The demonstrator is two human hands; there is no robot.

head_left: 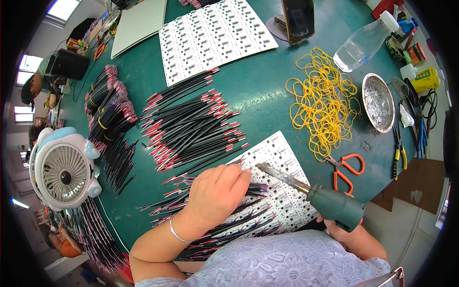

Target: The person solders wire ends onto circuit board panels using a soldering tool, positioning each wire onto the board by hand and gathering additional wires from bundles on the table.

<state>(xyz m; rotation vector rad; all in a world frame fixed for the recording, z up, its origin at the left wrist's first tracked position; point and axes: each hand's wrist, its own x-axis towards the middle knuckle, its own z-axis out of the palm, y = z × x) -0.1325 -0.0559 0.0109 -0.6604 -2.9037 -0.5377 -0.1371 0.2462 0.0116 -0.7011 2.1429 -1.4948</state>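
My left hand (220, 186) is closed over the wires, a silver bangle on its wrist. A thin dark wire end (240, 161) pokes out at its fingertips. My right hand (340, 230), mostly hidden, grips a green heat gun (334, 205). Its metal nozzle (282, 177) points left, its tip just short of my left fingers. Beneath both lies a white printed board (287, 158). Loose black wires with coloured ends (258, 215) spread over the board's left part. Beyond my left hand is a pile of black wires with red and white ends (191, 126).
Yellow rubber bands (325, 103), a metal bowl (367, 103), orange-handled scissors-like cutters (351, 165) and a clear bottle (366, 43) stand right. A larger printed board (215, 38) and a phone (299, 19) lie farther off. Left are a fan (64, 170) and bundled wires (107, 112). Other people sit far left.
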